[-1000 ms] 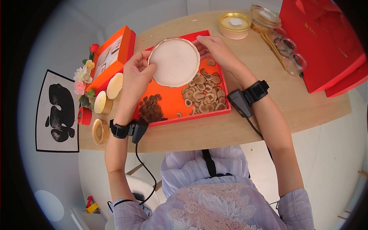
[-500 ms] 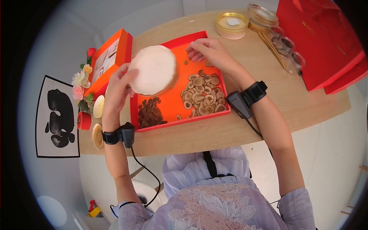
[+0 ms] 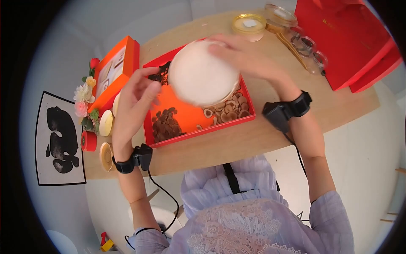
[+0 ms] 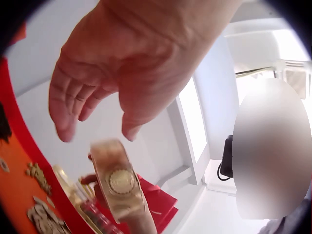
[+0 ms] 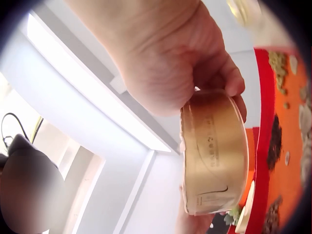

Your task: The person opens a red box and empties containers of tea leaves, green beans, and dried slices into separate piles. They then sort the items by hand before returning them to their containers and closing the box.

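My right hand (image 3: pixel 243 57) grips a round gold tin (image 3: pixel 203 76) with a pale, flat face, tilted over a red tray. In the right wrist view its gold wall (image 5: pixel 214 151) carries printed lettering, and the fingers curl over the rim. A round seal shows on the tin (image 4: pixel 117 175) in the left wrist view. My left hand (image 3: pixel 133 103) is off the tin, fingers relaxed and apart, over the tray's left side. The tray's orange floor (image 3: pixel 186 114) bears pale brown slices (image 3: pixel 232 110), dark brown pieces (image 3: pixel 167 125), blackish shreds (image 3: pixel 160 76) and greenish bits (image 4: pixel 39 175).
Along the left stand an orange display box (image 3: pixel 120 70), flowers (image 3: pixel 86 95) and several small round containers. At the back right are a gold-rimmed round container (image 3: pixel 249 26), clear jars (image 3: pixel 318 61), wooden tongs (image 3: pixel 292 50) and a red bag (image 3: pixel 338 46).
The tin has passed from my left hand to my right, shifting left, then back right. My left hand has let go. Blackish shreds now show at the tray's back left.
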### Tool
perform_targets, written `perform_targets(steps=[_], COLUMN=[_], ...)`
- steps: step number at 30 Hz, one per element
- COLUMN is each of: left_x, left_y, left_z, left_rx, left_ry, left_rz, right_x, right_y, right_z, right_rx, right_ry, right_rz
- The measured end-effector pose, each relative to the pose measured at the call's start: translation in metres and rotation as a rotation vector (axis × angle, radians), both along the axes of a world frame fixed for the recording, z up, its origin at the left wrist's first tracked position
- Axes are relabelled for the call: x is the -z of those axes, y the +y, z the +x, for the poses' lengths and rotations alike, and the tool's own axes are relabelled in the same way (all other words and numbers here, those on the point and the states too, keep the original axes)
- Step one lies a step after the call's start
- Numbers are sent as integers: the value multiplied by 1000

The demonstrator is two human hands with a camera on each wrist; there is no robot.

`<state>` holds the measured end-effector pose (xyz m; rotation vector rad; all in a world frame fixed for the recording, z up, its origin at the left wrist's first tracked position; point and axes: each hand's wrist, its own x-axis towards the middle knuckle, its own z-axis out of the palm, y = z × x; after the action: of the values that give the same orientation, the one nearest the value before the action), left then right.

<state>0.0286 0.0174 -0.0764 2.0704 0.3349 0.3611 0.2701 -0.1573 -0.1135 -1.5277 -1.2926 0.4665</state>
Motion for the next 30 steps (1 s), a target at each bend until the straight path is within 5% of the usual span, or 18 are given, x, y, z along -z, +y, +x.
perform_targets(steps=[3, 7, 9, 18, 23, 25, 30], left_x=[9, 47, 42, 89, 86, 93, 112], left_y=[37, 94, 83, 112, 108, 113, 121], left_z=[-19, -41, -32, -28, -25, -23, -18], left_rx=[-359, -317, -272, -226, -243, -234, -191], left_ry=[58, 337, 625, 313, 206, 170, 81], left_rz=[835, 1064, 361, 498, 443, 437, 130], right_x=[4, 31, 36, 58, 33, 17, 26], right_y=[-29, -52, -55, -54, -50, -39, -15], right_z=[56, 115, 113, 115, 90, 65, 21], right_rx=[198, 423, 406, 300, 354, 456, 235], right_ry=[-9, -128, -172, -191, -283, -446, -581], right_rz=[-48, -195, -229, -483, -535, -174, -112])
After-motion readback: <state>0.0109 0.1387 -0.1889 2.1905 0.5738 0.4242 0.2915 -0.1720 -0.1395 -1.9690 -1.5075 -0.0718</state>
